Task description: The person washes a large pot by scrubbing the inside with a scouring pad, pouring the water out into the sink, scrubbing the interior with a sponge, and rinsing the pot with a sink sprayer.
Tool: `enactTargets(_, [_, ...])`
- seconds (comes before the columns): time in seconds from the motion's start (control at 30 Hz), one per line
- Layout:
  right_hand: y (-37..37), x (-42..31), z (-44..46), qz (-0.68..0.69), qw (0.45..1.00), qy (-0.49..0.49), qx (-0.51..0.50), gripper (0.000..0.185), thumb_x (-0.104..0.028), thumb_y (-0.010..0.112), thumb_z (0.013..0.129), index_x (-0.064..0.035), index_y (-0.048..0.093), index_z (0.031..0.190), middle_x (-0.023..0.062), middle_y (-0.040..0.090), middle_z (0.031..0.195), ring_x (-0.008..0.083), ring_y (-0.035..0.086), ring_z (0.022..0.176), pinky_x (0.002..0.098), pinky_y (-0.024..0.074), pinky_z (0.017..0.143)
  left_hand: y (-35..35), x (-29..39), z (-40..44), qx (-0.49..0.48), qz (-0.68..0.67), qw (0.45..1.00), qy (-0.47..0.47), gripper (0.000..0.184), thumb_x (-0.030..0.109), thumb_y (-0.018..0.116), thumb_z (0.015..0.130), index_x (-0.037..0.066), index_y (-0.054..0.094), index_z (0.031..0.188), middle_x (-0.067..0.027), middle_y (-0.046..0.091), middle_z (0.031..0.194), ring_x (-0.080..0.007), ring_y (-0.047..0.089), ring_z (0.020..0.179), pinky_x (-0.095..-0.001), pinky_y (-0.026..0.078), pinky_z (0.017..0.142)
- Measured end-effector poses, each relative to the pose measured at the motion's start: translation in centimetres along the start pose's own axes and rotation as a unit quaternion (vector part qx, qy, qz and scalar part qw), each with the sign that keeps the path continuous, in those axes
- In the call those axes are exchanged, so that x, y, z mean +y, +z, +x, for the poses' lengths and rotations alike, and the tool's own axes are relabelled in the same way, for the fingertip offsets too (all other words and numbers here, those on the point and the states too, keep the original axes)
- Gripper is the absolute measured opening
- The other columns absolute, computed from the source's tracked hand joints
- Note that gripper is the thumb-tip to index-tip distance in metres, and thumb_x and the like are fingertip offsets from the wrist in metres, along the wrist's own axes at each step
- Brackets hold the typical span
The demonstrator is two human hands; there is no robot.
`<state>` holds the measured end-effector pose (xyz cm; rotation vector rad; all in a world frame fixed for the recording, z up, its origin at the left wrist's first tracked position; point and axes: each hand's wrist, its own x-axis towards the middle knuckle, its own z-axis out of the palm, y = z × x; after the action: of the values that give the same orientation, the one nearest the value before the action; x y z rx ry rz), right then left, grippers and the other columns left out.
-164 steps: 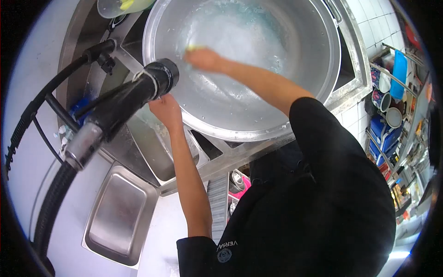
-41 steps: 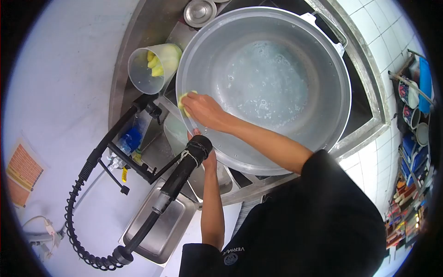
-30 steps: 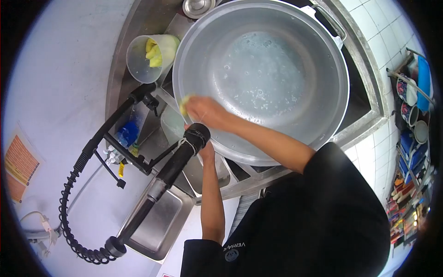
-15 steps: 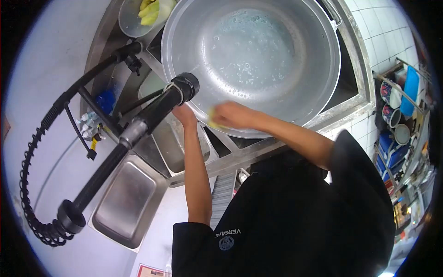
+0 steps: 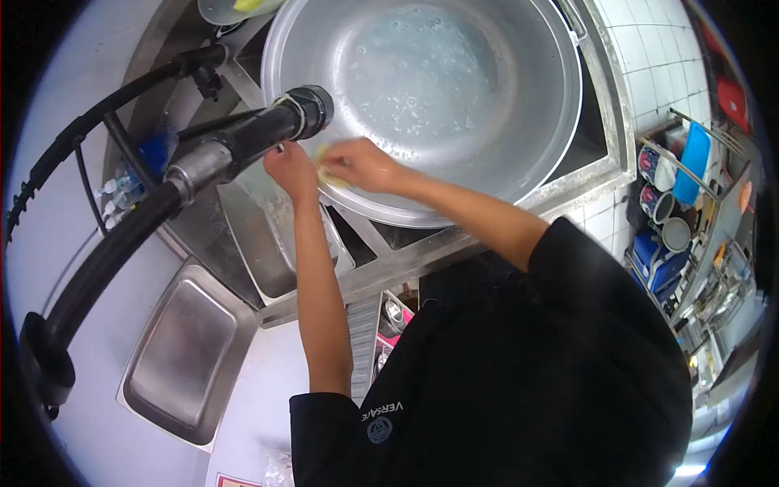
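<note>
A large silver metal pot [image 5: 531,122] with cloudy, bubbly water [image 5: 422,73] in its bottom fills the upper middle. My right hand [image 5: 367,165] is closed on a yellowish sponge [image 5: 331,172], which is blurred and lies against the pot's near left rim. Just left of it, my left hand [image 5: 290,169] is curled into a fist beside the rim, under the black sprayer head [image 5: 312,112]. What its fingers grip is hidden; a small shiny bit shows at the knuckles.
The thick sprayer hose [image 5: 114,252] crosses the left side. A steel pan [image 5: 280,268] lies in the sink frame [image 5: 406,258] below my left hand, and another steel pan [image 5: 191,349] sits lower left. A clear bowl [image 5: 235,10] stands at top left. Enamel mugs [image 5: 656,203] are at right.
My right hand has moved left along the rim with the sponge, closer to my left hand. The whole view has shifted, so the pot and sprayer appear further up and left.
</note>
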<state>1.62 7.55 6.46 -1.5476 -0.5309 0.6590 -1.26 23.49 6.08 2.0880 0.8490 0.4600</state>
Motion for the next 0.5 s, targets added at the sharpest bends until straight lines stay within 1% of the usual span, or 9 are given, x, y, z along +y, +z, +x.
enactTargets(0.03, [-2.3, 0.7, -2.0, 0.002, 0.992, 0.032, -0.119, 0.014, -0.017, 0.064, 0.081, -0.0049, 0.069, 0.087, 0.0149, 0.065, 0.077, 0.0304, 0.063, 0.069, 0.0396, 0.0486, 0.065, -0.1, 1.4, 0.0, -0.016, -0.005, 0.999, -0.041, 0.029, 0.007, 0.051, 0.088, -0.012, 0.062, 0.106, -0.0231, 0.066, 0.108, -0.0317, 0.062, 0.105, -0.0368, 0.044, 0.094])
enactTargets(0.07, [-5.9, 1.3, -5.2, 0.007, 0.969, 0.065, -0.237, 0.014, -0.018, 0.064, 0.081, -0.0052, 0.070, 0.086, 0.0138, 0.066, 0.076, 0.0293, 0.063, 0.067, 0.0396, 0.0486, 0.065, 0.2, 1.9, -0.1, -0.015, -0.009, 0.999, -0.043, 0.029, 0.007, 0.051, 0.088, -0.012, 0.062, 0.106, -0.0231, 0.066, 0.108, -0.0317, 0.062, 0.105, -0.0368, 0.044, 0.094])
enactTargets(0.13, [-12.9, 3.1, -9.4, -0.046, 0.926, 0.181, -0.327, 0.014, -0.018, 0.063, 0.081, -0.0047, 0.068, 0.082, 0.0122, 0.066, 0.072, 0.0271, 0.059, 0.062, 0.0398, 0.0476, 0.064, 0.2, 2.4, -0.2, 0.003, -0.067, 0.997, -0.034, 0.027, 0.007, 0.052, 0.089, -0.011, 0.063, 0.106, -0.0211, 0.067, 0.106, -0.0268, 0.062, 0.103, -0.0355, 0.045, 0.092])
enactTargets(0.17, [-12.3, 3.4, -8.8, -0.047, 0.926, 0.182, -0.327, 0.014, -0.018, 0.063, 0.081, -0.0047, 0.068, 0.082, 0.0122, 0.066, 0.072, 0.0271, 0.059, 0.062, 0.0398, 0.0476, 0.064, 0.0, 2.5, -0.3, 0.003, -0.067, 0.997, -0.035, 0.027, 0.007, 0.052, 0.089, -0.011, 0.063, 0.106, -0.0211, 0.067, 0.106, -0.0268, 0.062, 0.103, -0.0355, 0.045, 0.092])
enactTargets(0.23, [-9.0, 3.8, -5.8, -0.283, 0.866, 0.063, -0.408, 0.009, -0.012, 0.065, 0.081, -0.0047, 0.070, 0.082, 0.0127, 0.063, 0.066, 0.0137, 0.058, 0.062, 0.0327, 0.0475, 0.062, 0.1, 3.0, -0.1, 0.001, -0.042, 0.997, -0.068, 0.026, 0.007, 0.053, 0.089, -0.011, 0.063, 0.106, -0.0190, 0.068, 0.105, -0.0229, 0.063, 0.099, -0.0332, 0.045, 0.090])
enactTargets(0.3, [-2.3, 2.1, -1.6, -0.090, 0.990, 0.057, -0.092, 0.014, -0.017, 0.064, 0.081, -0.0058, 0.071, 0.083, 0.0136, 0.066, 0.069, 0.0166, 0.059, 0.060, 0.0342, 0.0483, 0.062, 0.1, 2.4, -0.2, 0.008, -0.028, 0.998, -0.054, 0.026, 0.006, 0.053, 0.089, -0.010, 0.063, 0.107, -0.0180, 0.069, 0.105, -0.0229, 0.064, 0.097, -0.0329, 0.046, 0.088])
enactTargets(0.4, [-1.4, 4.0, -2.4, -0.051, 0.995, 0.057, -0.070, 0.019, -0.022, 0.063, 0.081, -0.0049, 0.070, 0.084, 0.0144, 0.066, 0.070, 0.0231, 0.063, 0.061, 0.0365, 0.0501, 0.063, -0.4, 3.7, -0.2, -0.017, 0.006, 0.999, -0.050, 0.025, 0.006, 0.053, 0.090, -0.008, 0.063, 0.108, -0.0161, 0.069, 0.103, -0.0224, 0.064, 0.093, -0.0320, 0.046, 0.086])
enactTargets(0.43, [-4.4, 5.5, -4.4, -0.122, 0.961, 0.115, -0.219, 0.021, -0.023, 0.064, 0.080, -0.0046, 0.070, 0.086, 0.0146, 0.067, 0.071, 0.0288, 0.065, 0.061, 0.0380, 0.0516, 0.063, -0.4, 4.5, -0.3, -0.030, 0.011, 0.998, -0.057, 0.025, 0.006, 0.052, 0.090, -0.007, 0.063, 0.109, -0.0151, 0.069, 0.102, -0.0219, 0.064, 0.090, -0.0315, 0.047, 0.084])
enactTargets(0.5, [-6.4, 5.8, -5.1, -0.204, 0.934, 0.125, -0.266, 0.020, -0.022, 0.063, 0.079, -0.0044, 0.071, 0.085, 0.0145, 0.067, 0.071, 0.0273, 0.066, 0.063, 0.0371, 0.0520, 0.062, 0.1, 4.0, -0.3, -0.015, -0.012, 0.999, -0.047, 0.025, 0.006, 0.052, 0.091, -0.006, 0.063, 0.109, -0.0143, 0.069, 0.100, -0.0209, 0.063, 0.088, -0.0313, 0.046, 0.082])
